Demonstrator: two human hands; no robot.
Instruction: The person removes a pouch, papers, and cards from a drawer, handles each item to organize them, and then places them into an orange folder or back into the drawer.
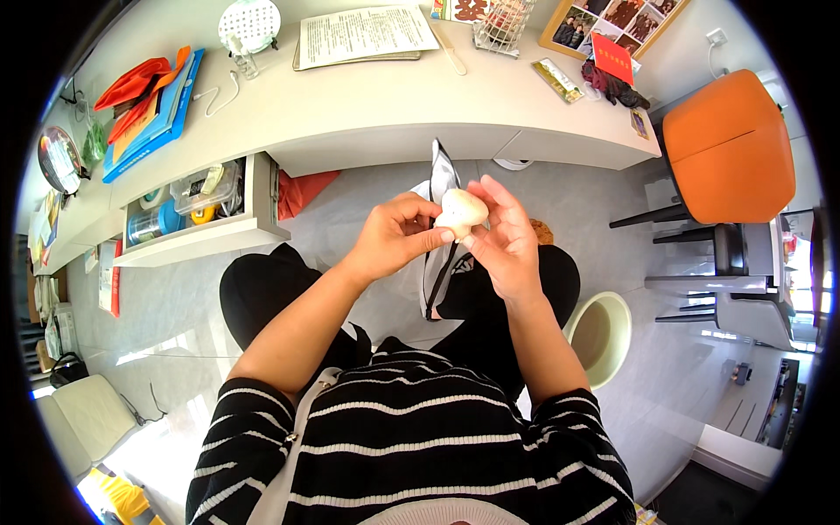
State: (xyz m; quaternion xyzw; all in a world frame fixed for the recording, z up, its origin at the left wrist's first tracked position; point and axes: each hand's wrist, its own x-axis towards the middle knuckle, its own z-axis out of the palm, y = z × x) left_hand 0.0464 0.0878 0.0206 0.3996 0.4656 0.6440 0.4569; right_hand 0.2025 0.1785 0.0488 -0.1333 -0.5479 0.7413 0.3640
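A small cream-white rounded lump (463,211), whose kind I cannot make out, is held up between my hands above my lap. My left hand (401,229) pinches its left side, thumb below and fingers curled. Cupped round the right side, my right hand (506,234) has its thumb against the lower edge and its fingers raised behind. Beneath and behind them, a grey-and-black cloth thing (440,162), perhaps a bag, stands upright between my knees. Its lower part is partly covered by my hands.
Ahead runs a pale desk (367,96) with an open drawer (202,237) at left, holding boxes and a tape roll. Papers (366,37) and blue folders (157,131) lie on top. A pale green bin (618,337) stands by my right knee; an orange chair (731,144) is farther right.
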